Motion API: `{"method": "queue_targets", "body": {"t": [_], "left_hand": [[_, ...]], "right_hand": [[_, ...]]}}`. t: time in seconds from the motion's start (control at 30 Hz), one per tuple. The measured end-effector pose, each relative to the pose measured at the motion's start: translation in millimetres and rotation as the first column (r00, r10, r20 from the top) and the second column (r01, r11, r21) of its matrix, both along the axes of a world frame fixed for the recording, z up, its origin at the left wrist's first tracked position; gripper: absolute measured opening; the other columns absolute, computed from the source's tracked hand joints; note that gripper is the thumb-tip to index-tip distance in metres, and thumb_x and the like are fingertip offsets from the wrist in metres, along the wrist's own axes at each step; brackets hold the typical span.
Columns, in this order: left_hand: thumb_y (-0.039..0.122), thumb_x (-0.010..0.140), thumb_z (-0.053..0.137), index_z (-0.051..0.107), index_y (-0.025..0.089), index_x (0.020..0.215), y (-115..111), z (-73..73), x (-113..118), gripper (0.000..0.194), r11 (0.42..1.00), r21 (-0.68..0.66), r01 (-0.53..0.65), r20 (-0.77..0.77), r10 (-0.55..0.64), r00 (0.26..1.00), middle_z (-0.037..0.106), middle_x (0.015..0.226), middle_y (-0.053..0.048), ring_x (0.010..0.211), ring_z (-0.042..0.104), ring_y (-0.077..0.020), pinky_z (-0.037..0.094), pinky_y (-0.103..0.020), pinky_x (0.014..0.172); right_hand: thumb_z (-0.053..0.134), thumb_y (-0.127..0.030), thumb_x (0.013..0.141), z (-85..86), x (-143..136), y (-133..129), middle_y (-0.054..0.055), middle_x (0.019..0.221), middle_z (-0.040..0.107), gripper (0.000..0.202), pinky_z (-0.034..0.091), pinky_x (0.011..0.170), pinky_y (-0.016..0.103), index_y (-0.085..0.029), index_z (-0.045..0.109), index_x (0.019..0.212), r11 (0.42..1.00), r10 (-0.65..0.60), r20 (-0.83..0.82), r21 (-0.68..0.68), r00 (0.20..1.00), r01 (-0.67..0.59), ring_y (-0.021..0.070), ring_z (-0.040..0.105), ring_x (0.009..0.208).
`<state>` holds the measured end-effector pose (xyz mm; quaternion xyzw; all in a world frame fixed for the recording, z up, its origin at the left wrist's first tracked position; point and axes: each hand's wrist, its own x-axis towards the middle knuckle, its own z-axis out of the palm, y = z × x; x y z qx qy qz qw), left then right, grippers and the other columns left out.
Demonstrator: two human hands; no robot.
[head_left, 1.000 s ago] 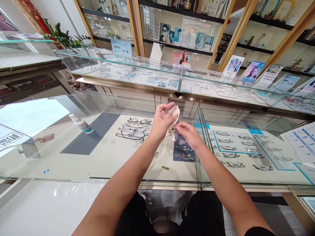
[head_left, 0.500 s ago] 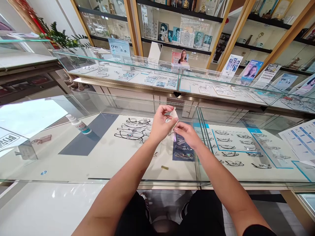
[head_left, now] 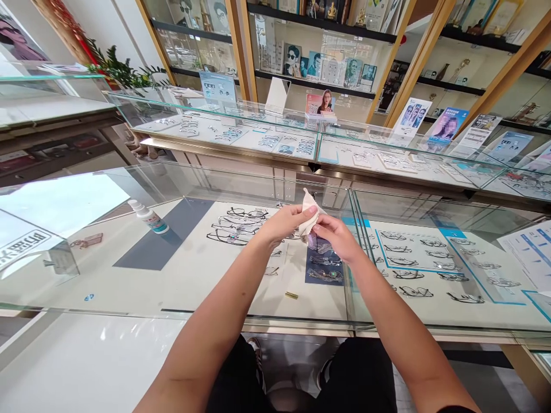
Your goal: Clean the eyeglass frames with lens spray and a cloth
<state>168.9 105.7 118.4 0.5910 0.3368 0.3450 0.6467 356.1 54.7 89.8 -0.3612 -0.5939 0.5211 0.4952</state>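
Above the glass counter, my left hand [head_left: 287,222] pinches a small cream cloth [head_left: 309,214] with a jagged edge. My right hand [head_left: 334,234] is closed on the lower right side of the same cloth, its fingers close to those of the left. Something thin and clear, with a purple tint, shows just below the cloth; what it is cannot be made out. Under the glass, beneath the hands, lie rows of eyeglasses [head_left: 232,235] and a dark blue tray [head_left: 310,276] with more frames.
A white spray bottle [head_left: 148,218] stands on the counter at the left, with a pinkish item [head_left: 88,241] near it. A small gold-coloured piece [head_left: 291,295] lies nearer. Behind are a second glass showcase [head_left: 253,148] and sign cards [head_left: 408,121].
The cloth is spread wider and stands up more between my hands. My left hand has turned, its fingers now pointing right. The whole view has shifted slightly.
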Motion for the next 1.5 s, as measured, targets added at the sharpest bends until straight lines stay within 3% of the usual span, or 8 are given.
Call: {"method": "queue_targets", "body": {"t": [0.1, 0.23, 0.37, 0.53, 0.73, 0.97, 1.23, 1.5], "left_hand": [[0.071, 0.079, 0.086, 0.078, 0.015, 0.102, 2.7, -6.6, 6.1, 0.06, 0.987, -0.061, 0.147, 0.15, -0.137, 0.979, 0.076, 0.079, -0.009, 0.057, 0.064, -0.0183, 0.05, -0.032, 0.055], [0.054, 0.082, 0.091, 0.077, 0.018, 0.115, 5.2, -16.0, 15.1, 0.051, 0.984, -0.136, 0.119, 0.357, -0.063, 0.932, 0.079, 0.124, -0.016, 0.067, 0.069, -0.0164, 0.055, -0.031, 0.057], [0.046, 0.08, 0.095, 0.075, 0.019, 0.118, 5.6, -19.6, 20.7, 0.051, 0.983, -0.151, 0.108, 0.429, -0.033, 0.903, 0.077, 0.131, -0.015, 0.078, 0.073, -0.0169, 0.058, -0.03, 0.069], [0.06, 0.064, 0.101, 0.07, 0.017, 0.111, 9.0, -23.0, 20.4, 0.07, 0.982, -0.181, -0.056, 0.257, 0.102, 0.961, 0.076, 0.092, -0.005, 0.07, 0.067, -0.0139, 0.051, -0.027, 0.064], [0.082, 0.064, 0.089, 0.048, 0.023, 0.076, 8.7, -20.1, 12.8, 0.072, 0.953, 0.006, -0.302, -0.183, 0.298, 0.937, 0.044, 0.062, 0.007, 0.053, 0.035, -0.0096, 0.024, -0.028, 0.054], [0.095, 0.074, 0.069, 0.062, 0.02, 0.065, 1.4, -3.7, 6.3, 0.075, 0.997, 0.013, -0.071, -0.293, 0.071, 0.953, 0.059, 0.066, -0.005, 0.059, 0.048, -0.0166, 0.032, -0.031, 0.057], [0.081, 0.08, 0.078, 0.069, 0.017, 0.071, 6.8, -13.4, 8.1, 0.065, 0.998, -0.03, 0.064, -0.008, -0.064, 0.998, 0.061, 0.07, -0.002, 0.062, 0.045, -0.0128, 0.034, -0.029, 0.062], [0.055, 0.073, 0.097, 0.068, 0.013, 0.075, 11.5, -22.6, 20.5, 0.051, 0.983, -0.137, 0.124, 0.361, -0.067, 0.93, 0.065, 0.067, -0.003, 0.059, 0.055, -0.0107, 0.045, -0.025, 0.062]], "right_hand": [[0.082, -0.055, 0.09, -3.9, 0.7, 1.9, 0.002, 0.088, 0.067, 0.032, 0.048, 0.082, 0.034, -0.024, 0.074, 0.087, 1.0, 0.003, -0.014, -0.03, 1.0, -0.003, 0.0192, 0.059, 0.084], [0.083, -0.056, 0.087, -9.1, 2.0, 5.7, 0.002, 0.088, 0.065, 0.032, 0.049, 0.08, 0.033, -0.025, 0.074, 0.088, 0.995, 0.005, -0.122, -0.1, 0.993, -0.017, 0.0193, 0.059, 0.083], [0.084, -0.055, 0.087, -9.5, 4.0, 8.6, 0.0, 0.085, 0.062, 0.033, 0.047, 0.08, 0.032, -0.024, 0.073, 0.084, 0.999, -0.028, -0.147, -0.05, 0.989, 0.021, 0.0181, 0.055, 0.082], [0.083, -0.056, 0.087, -5.8, 6.4, 8.6, 0.0, 0.084, 0.061, 0.033, 0.046, 0.08, 0.031, -0.024, 0.073, 0.087, 0.999, -0.013, -0.14, -0.044, 0.99, 0.007, 0.0173, 0.053, 0.08], [0.085, -0.055, 0.085, 0.5, 7.0, 5.8, -0.001, 0.084, 0.058, 0.035, 0.044, 0.075, 0.029, -0.024, 0.071, 0.084, 0.998, -0.018, -0.175, -0.059, 0.984, 0.008, 0.0156, 0.048, 0.077], [0.084, -0.056, 0.086, 5.3, 8.7, 2.9, -0.001, 0.083, 0.058, 0.034, 0.042, 0.071, 0.029, -0.024, 0.072, 0.084, 0.999, -0.02, -0.134, -0.052, 0.991, 0.013, 0.0148, 0.046, 0.073], [0.082, -0.055, 0.09, -5.1, 15.0, 9.8, 0.002, 0.099, 0.072, 0.032, 0.047, 0.082, 0.031, -0.024, 0.079, 0.095, 0.996, 0.009, -0.055, -0.083, 0.998, -0.013, 0.0178, 0.06, 0.09], [0.088, -0.057, 0.081, -4.6, 13.1, 10.4, 0.002, 0.094, 0.073, 0.034, 0.049, 0.082, 0.032, -0.024, 0.08, 0.09, 0.987, 0.004, -0.13, -0.162, 0.992, -0.025, 0.0169, 0.062, 0.085]]}}
